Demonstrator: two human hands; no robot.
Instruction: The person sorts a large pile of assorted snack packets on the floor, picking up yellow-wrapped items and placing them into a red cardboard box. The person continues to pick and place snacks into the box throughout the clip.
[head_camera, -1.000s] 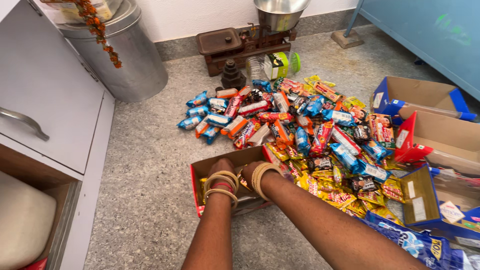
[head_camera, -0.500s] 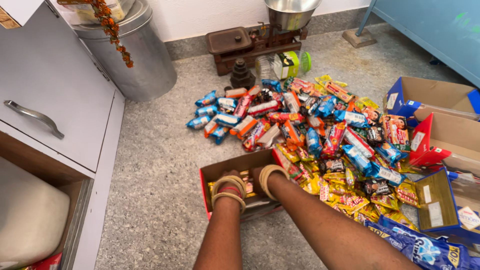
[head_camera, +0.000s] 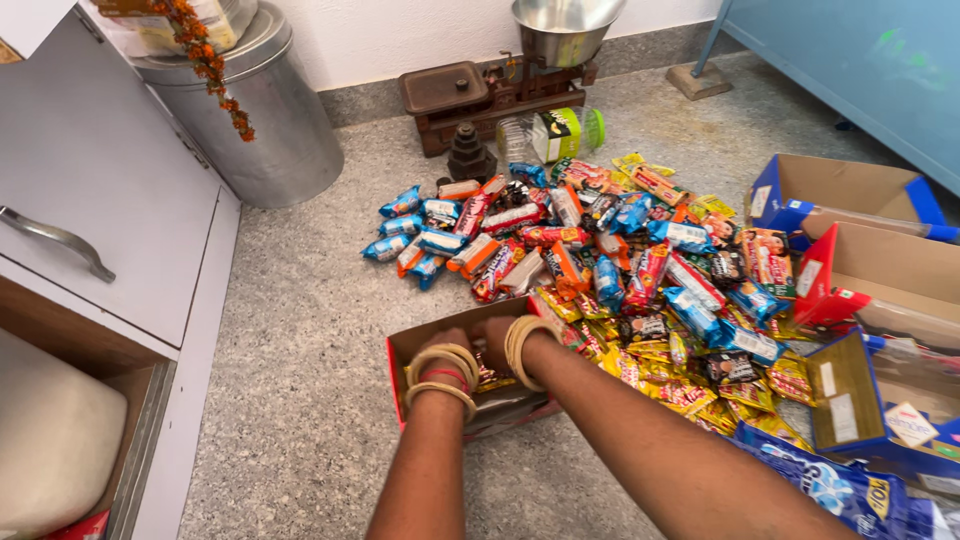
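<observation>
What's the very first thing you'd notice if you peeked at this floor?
A big bright heap of snack packets in red, blue, orange and yellow sprawls across the speckled floor. Right in front of it, the left hand and right hand, wrists stacked with bangles, reach into a small red cardboard box. Behind the heap, by the wall, stands an old balance scale with a shiny metal bowl.

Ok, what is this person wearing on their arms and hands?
Both forearms are bare, no sleeves in view. The left wrist carries a stack of cream bangles with a red one between them. The right wrist carries several cream or pale gold bangles. No gloves show; the fingers are mostly hidden inside the box.
</observation>
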